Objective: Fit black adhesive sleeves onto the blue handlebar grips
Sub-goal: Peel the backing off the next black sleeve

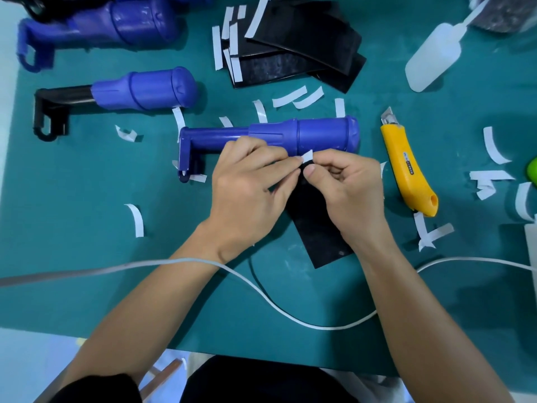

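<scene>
A blue handlebar grip (290, 135) lies sideways on the green mat, just beyond my hands. Between my hands lies a black adhesive sleeve (316, 228), flat on the mat and partly hidden under them. My left hand (250, 190) pinches the sleeve's top edge. My right hand (345, 187) pinches the same corner, where a small white backing tab (307, 155) sticks up between the fingertips. Two more blue grips (145, 88) (116, 24) lie at the far left.
A pile of black sleeves (302, 45) with white strips lies at the back. A yellow utility knife (406, 167) with its blade out sits right of my hands. A white squeeze bottle (436, 53) lies far right. Peeled white strips (136, 219) litter the mat; a white cable (290, 315) crosses near.
</scene>
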Tool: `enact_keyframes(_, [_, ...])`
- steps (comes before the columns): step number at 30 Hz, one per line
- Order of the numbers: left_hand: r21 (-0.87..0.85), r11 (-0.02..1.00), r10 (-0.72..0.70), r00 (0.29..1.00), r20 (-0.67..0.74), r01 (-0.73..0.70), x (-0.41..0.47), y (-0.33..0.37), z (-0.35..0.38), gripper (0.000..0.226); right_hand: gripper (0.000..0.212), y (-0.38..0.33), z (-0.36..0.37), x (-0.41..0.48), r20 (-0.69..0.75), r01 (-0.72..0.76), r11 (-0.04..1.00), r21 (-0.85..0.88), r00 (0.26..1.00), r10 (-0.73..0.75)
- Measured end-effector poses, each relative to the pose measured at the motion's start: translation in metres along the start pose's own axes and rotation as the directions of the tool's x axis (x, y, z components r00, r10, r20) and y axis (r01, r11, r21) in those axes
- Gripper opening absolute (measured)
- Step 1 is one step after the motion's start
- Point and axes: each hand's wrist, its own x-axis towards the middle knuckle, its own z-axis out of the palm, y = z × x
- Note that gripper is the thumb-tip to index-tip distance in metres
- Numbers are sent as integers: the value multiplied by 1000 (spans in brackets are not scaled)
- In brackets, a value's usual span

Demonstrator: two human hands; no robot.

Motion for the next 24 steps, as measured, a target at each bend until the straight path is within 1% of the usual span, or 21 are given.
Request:
enact_keyframes(2, [-14,1000,-6,1000,20,7,1,-1,-1,8,23,2,1,0,10,30,998,-52,1000,-30])
enact_keyframes(6, [3,999,-33,998,48,33,1,-1,-2,7,31,3,4,-1,22,70,989,-131,997,-68])
enact_keyframes(11, [-8,999,-42,998,47,43,-1,-2,-1,3,17,3,3,-2,29,99,977,-191,995,-95])
enact_keyframes(17, [-12,998,-61,998,25,61,-1,-3,-1,6,12,1,5,-4,32,173,926,-334,984,-173])
enact_keyframes(20, [-9,996,-93,996,18,93,0,0,0,8,11,0,6,-6,9,189,919,-346,980,-198])
enact_keyframes(24, [-60,986,-151,988,38,153,2,2,-1,5,12,0,6,-8,-28,183,918,-352,978,-206])
